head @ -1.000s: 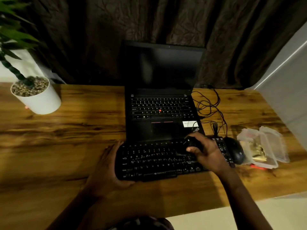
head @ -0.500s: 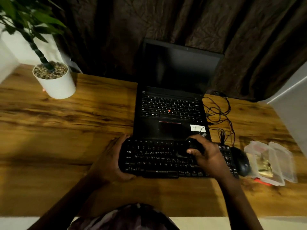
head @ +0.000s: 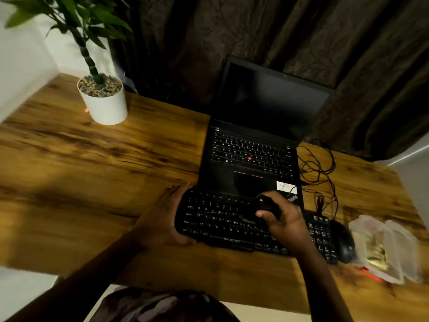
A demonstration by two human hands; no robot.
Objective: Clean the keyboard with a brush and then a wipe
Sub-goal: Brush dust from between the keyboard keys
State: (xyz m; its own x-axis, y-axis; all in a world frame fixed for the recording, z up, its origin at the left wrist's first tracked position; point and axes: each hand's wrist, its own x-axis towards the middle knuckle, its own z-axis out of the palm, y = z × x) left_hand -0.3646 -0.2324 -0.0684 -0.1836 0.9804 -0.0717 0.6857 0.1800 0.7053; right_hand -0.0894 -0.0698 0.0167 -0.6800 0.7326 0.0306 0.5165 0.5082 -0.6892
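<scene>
A black external keyboard (head: 222, 226) lies on the wooden desk in front of the laptop. My left hand (head: 162, 221) grips its left end, fingers curled round the edge. My right hand (head: 285, 219) holds a small black brush (head: 267, 205) over the middle keys, its bristles down on the key rows. A clear plastic pack with a golden wipe sachet (head: 376, 252) lies at the right.
An open black laptop (head: 255, 145) with a dark screen stands behind the keyboard. A black mouse (head: 343, 242) and tangled cables (head: 320, 173) lie at the right. A white plant pot (head: 104, 103) sits far left. The desk's front edge (head: 209, 291) is near my body.
The camera has swung left and tilted, so the desk shifted right in view. Both hands keep their grip on keyboard and brush, the brush staying over the middle keys.
</scene>
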